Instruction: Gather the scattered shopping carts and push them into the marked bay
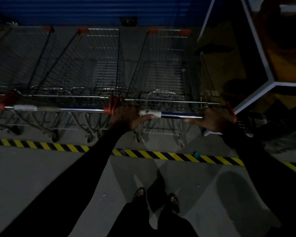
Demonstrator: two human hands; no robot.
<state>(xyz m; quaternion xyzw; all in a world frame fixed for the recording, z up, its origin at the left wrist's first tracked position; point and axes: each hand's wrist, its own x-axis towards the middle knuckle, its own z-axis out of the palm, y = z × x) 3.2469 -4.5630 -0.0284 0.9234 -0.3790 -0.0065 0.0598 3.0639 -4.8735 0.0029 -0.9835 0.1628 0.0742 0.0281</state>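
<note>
A wire shopping cart with orange corner caps stands straight ahead, past the yellow-and-black floor stripe. My left hand grips the left end of its chrome handle bar, thumb lying along a white taped patch. At the bar's right end my right hand grips it too. A second cart stands alongside on the left, and a third cart is further left, all facing the blue shutter.
A blue-and-white framed structure rises close on the right of the cart I hold. A small teal object lies on the stripe. My sandalled feet stand on grey concrete behind the stripe. The scene is dim.
</note>
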